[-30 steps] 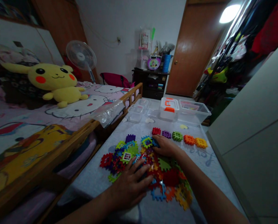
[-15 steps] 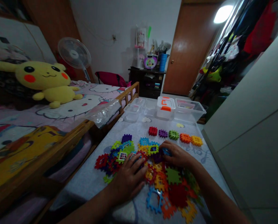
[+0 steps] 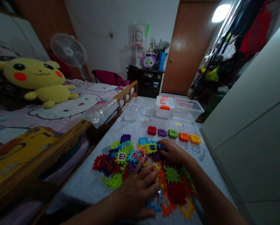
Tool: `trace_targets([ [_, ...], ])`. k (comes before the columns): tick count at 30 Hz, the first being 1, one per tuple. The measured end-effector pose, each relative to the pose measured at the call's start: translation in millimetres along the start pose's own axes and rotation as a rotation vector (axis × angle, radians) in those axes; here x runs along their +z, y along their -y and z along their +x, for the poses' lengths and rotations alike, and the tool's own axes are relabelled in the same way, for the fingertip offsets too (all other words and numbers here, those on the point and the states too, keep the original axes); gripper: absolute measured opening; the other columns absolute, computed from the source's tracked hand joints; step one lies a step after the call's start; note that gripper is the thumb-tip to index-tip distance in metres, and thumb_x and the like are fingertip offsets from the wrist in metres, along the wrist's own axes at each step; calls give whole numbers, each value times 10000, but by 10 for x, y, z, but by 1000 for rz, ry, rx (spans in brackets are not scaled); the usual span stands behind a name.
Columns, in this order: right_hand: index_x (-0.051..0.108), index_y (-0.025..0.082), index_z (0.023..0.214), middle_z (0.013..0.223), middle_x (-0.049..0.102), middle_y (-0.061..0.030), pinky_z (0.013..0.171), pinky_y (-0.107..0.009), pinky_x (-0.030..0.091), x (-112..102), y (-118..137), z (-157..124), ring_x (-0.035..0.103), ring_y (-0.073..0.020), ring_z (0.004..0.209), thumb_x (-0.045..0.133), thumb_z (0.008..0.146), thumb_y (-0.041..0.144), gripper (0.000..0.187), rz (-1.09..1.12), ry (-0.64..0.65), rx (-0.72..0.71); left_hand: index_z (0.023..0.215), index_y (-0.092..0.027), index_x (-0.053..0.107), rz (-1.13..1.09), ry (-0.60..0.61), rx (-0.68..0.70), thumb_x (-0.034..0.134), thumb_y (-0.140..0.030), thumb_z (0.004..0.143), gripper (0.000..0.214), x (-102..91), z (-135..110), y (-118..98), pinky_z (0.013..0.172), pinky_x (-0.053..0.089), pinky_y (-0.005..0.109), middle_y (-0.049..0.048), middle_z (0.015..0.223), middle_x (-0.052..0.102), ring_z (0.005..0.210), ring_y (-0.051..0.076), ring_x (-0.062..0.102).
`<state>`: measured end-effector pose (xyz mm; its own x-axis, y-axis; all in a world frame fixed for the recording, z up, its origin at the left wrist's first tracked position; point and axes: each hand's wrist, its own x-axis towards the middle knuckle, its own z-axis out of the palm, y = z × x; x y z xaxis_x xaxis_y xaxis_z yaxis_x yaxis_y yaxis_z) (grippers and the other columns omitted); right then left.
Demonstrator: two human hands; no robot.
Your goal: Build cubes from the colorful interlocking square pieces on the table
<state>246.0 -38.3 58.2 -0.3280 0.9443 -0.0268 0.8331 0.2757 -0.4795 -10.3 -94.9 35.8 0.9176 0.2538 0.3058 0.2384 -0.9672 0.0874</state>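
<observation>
Tablecloth [image 3: 85,178] lies under toothed pieces [image 3: 172,175] beside a bed [image 3: 67,106], door [image 3: 189,47] beyond.

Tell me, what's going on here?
Someone is working bare-handed at a jumble of colourful toothed plastic pieces. The left hand is spread over its near side; the right hand is at a blue piece toward the far side. Beyond, five single-colour stacks sit in a row, with clear plastic boxes behind them.

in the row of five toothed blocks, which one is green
The middle block: the red block and purple block lie to its left, the orange block and yellow block to its right.
</observation>
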Motion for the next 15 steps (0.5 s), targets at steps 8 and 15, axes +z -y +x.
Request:
trace_targets([
  [8, 635, 191, 1167, 1183, 695, -92, 974, -403, 488, -110, -65, -181, 644, -237, 1092, 560, 799, 187, 376, 183, 3, -8, 1278, -190, 529, 17, -5, -74, 449, -516, 935, 480, 175, 59, 36, 1189, 70, 546, 111, 1337, 580, 1326, 301, 427],
  [15, 623, 202, 1121, 1106, 707, -106, 868, -420, 542, -203, -537, -515, 674, -234, 987, 550, 848, 341, 315, 234, -235, 159, 1276, -217, 540, -54, -45, -40, 576, -412, 880, 442, -78, 61, 75, 1193, 154, 529, 98, 1320, 600, 1309, 269, 459],
])
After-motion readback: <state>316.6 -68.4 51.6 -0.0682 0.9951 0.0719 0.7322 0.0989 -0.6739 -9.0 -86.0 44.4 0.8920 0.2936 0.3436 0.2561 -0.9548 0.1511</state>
